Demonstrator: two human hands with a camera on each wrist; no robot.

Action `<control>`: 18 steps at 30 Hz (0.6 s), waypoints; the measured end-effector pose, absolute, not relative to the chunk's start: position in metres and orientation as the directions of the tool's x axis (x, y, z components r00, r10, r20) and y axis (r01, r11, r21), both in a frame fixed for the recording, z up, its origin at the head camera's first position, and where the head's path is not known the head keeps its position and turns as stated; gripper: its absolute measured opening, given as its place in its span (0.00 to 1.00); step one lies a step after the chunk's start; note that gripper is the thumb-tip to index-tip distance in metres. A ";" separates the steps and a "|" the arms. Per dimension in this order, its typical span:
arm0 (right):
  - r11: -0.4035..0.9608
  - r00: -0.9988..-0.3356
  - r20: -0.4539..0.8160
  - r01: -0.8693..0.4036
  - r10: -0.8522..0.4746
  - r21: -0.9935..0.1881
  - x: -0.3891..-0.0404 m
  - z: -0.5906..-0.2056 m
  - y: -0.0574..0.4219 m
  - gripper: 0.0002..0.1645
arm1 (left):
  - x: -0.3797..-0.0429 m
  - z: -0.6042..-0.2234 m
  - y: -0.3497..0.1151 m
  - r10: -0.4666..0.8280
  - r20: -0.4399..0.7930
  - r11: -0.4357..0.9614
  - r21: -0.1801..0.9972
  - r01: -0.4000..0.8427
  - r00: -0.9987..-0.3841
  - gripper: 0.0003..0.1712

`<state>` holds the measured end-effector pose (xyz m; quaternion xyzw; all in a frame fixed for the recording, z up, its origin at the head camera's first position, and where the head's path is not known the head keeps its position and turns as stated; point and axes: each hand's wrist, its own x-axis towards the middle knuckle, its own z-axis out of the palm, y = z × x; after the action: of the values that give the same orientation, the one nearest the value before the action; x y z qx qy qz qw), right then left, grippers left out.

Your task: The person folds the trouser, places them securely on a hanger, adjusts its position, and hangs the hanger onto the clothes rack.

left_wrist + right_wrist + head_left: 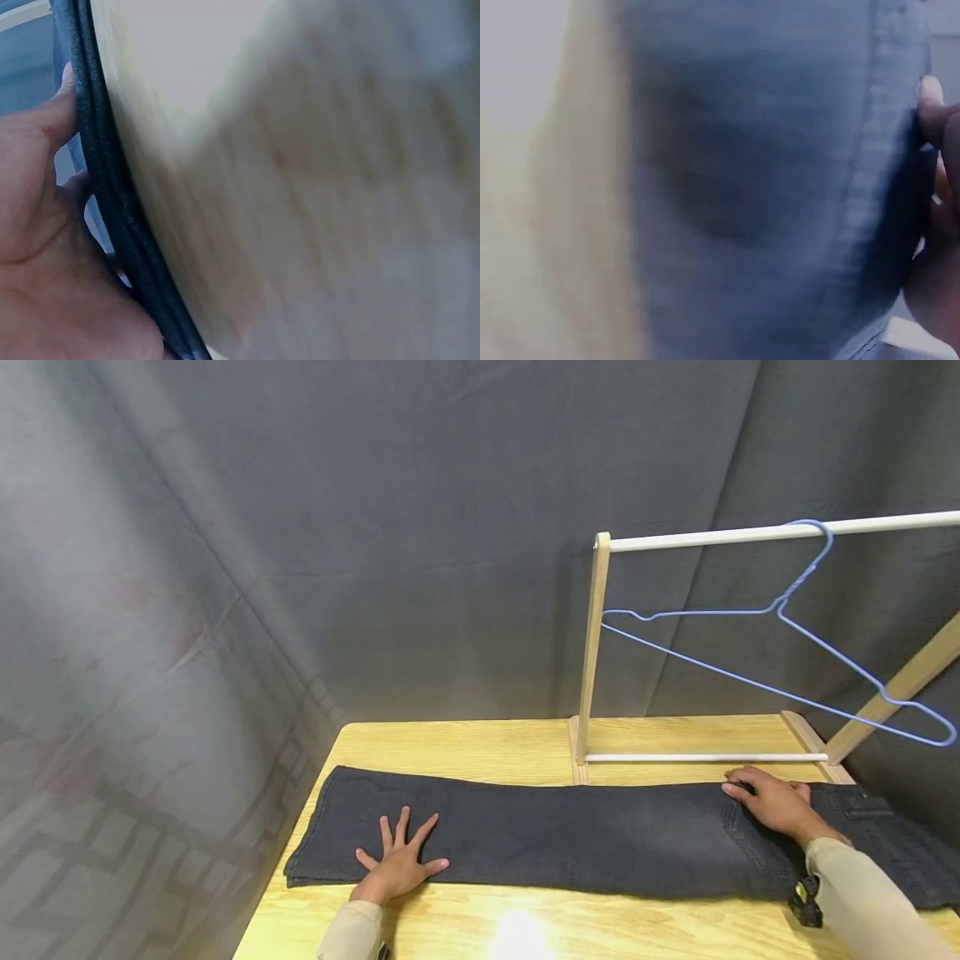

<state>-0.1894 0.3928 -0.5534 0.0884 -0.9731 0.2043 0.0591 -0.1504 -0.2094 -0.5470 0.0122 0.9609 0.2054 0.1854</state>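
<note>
Dark jeans (pixel 525 835), folded lengthwise into a long strip, lie flat across the table. My left hand (pixel 397 864) rests on the leg end with fingers spread wide. In the left wrist view, that hand (pixel 67 247) is beside the layered edge of the jeans (pixel 124 195). My right hand (pixel 776 806) lies on the jeans near a back pocket, its fingers loosely bent over the cloth. The right wrist view is blurred; there the hand (pixel 941 210) touches the denim (pixel 765 187) at the right side. The waist end reaches past the right arm.
A blue wire hanger (pixel 720 672) hangs from the white bar (pixel 697 538) of a wooden rack (pixel 592 652) behind the jeans at the right. A lower white bar (pixel 705 757) runs close to the cloth. Grey curtains (pixel 450 543) surround the wooden table (pixel 450 743).
</note>
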 end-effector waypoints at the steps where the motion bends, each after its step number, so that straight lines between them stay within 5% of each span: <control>1: 0.912 -0.985 0.125 -0.159 -0.120 -0.378 -0.190 -0.556 0.393 0.16 | -0.150 -0.548 -0.210 0.097 -0.348 0.915 0.400 -0.054 -0.933 0.46; 11: 0.940 -0.998 0.063 0.003 0.026 -0.342 -0.182 -0.569 0.392 0.23 | -0.148 -0.552 -0.221 0.068 -0.334 0.916 0.394 -0.074 -0.940 0.47; 18: 0.955 -0.990 -0.086 0.128 0.109 -0.266 -0.179 -0.555 0.416 0.50 | -0.147 -0.555 -0.226 0.077 -0.339 0.899 0.430 -0.082 -0.938 0.47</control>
<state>-0.1786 0.4159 -0.5550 -0.0598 -0.9882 0.1368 -0.0353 -0.1474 -0.2256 -0.5547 -0.0013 0.9583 0.2247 0.1767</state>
